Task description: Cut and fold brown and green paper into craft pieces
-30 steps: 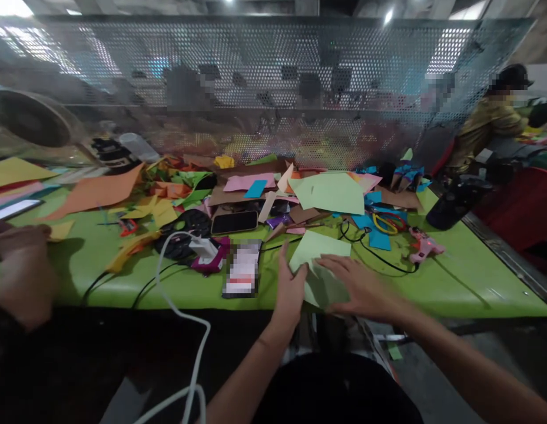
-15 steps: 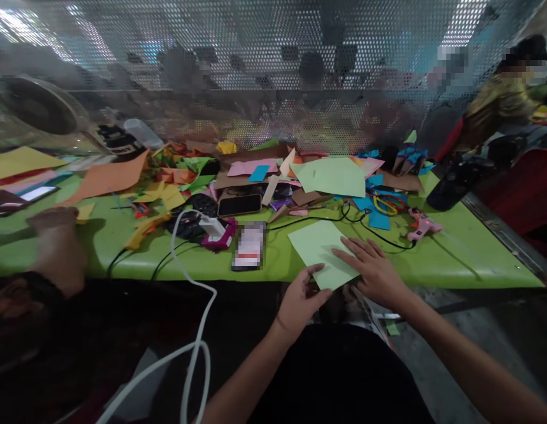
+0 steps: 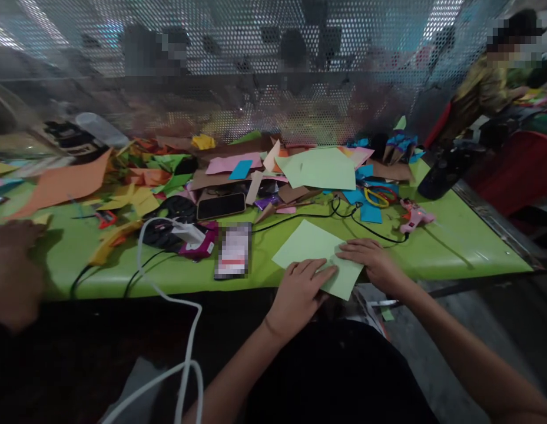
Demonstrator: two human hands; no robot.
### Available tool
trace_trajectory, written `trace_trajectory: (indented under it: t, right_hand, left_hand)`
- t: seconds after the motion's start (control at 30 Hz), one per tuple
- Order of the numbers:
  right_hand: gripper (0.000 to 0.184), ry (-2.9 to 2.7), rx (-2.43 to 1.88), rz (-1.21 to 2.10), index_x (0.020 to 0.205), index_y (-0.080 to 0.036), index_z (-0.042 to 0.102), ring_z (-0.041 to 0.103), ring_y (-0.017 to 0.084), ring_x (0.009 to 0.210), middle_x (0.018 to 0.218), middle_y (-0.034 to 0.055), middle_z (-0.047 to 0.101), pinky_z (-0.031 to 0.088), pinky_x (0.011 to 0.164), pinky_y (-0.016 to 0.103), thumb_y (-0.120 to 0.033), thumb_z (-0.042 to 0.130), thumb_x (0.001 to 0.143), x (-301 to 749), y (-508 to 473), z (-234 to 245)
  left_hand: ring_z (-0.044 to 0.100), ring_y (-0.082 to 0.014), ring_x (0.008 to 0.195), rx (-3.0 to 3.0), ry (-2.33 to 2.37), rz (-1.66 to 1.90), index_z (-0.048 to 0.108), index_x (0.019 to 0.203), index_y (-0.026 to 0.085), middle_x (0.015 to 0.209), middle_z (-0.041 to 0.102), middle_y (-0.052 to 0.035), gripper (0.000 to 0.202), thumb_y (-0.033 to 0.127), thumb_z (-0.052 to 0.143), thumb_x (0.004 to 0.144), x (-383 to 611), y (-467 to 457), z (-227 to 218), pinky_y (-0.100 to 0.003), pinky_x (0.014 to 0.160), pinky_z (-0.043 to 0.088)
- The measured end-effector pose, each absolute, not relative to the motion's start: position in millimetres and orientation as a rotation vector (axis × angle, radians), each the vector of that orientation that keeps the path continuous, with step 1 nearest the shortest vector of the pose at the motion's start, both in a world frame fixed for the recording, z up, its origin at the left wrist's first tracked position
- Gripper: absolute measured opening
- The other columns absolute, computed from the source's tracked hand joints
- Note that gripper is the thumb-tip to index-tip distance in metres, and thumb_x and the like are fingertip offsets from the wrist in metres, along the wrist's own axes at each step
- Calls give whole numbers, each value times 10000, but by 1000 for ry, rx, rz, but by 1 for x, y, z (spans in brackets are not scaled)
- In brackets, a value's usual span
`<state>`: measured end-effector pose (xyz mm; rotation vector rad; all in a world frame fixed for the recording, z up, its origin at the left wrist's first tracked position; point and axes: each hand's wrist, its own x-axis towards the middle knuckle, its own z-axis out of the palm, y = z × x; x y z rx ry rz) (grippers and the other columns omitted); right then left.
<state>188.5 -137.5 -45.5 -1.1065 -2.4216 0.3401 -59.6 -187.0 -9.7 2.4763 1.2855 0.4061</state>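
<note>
A light green sheet of paper [image 3: 306,244] lies turned cornerwise at the front edge of the green table, one corner jutting past the edge. My left hand [image 3: 299,291] rests on its lower left part, fingers stretched out over the surface; the thumb is hidden. From the right, my right hand [image 3: 374,265] lays its extended fingers flat on the sheet near the right corner. The fingertips of both hands are close together but apart. Left of the paper is a phone [image 3: 233,250] with its screen lit.
Along the back lie coloured paper scraps [image 3: 317,168] and a dark phone [image 3: 221,206]. A yellow glue gun [image 3: 114,241], a purple power strip [image 3: 202,244] with a white cable and a pink glue gun [image 3: 415,217] stand nearer. Another person's hand [image 3: 17,259] is at left.
The sheet has turned slightly, its near corner swinging right. My left hand has moved from the near edge onto the paper. The view has shifted to the right.
</note>
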Motion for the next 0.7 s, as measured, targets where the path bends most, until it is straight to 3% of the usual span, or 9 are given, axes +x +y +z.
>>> trace_trajectory:
  t: [0.13, 0.27, 0.4, 0.53, 0.7]
  right_hand:
    - [593, -2358, -1157, 338, 1257, -306, 635, 534, 230, 1245, 1315, 9, 639, 410, 1034, 467, -14, 452, 774, 191, -139, -40]
    - [511, -2217, -1220, 355, 1210, -278, 649, 588, 239, 1130, 1207, 31, 689, 441, 976, 444, -54, 515, 771, 195, -149, -37]
    - [383, -2116, -1351, 364, 1212, -245, 629, 622, 263, 1005, 1084, 65, 718, 475, 885, 451, -163, 559, 845, 194, -156, -42]
    - [425, -2059, -1401, 346, 1335, -264, 536, 604, 263, 1087, 1213, 77, 671, 480, 936, 448, -226, 528, 912, 190, -160, -47]
    - [514, -2073, -1348, 166, 1396, -321, 485, 532, 258, 1233, 1401, 63, 552, 442, 1013, 441, -186, 549, 904, 189, -167, -51]
  left_hand:
    - [533, -240, 1138, 2413, 1380, 390, 643, 1191, 301, 1243, 623, -51, 437, 93, 562, 815, -57, -175, -13, -420, 950, 403]
    - [551, -225, 1007, 2400, 1397, 442, 688, 1049, 255, 1085, 643, -55, 218, 270, 505, 931, -55, -165, -11, -381, 857, 425]
    - [552, -216, 900, 2368, 1434, 451, 643, 864, 180, 921, 639, -62, 296, 318, 409, 981, -53, -151, -12, -351, 808, 419]
    - [562, -213, 818, 2307, 1587, 407, 564, 783, 196, 819, 610, -45, 280, 341, 423, 977, -50, -137, -16, -321, 703, 387]
    - [576, -219, 805, 2328, 1664, 281, 522, 793, 209, 826, 604, -35, 216, 328, 461, 962, -48, -127, -16, -317, 669, 357]
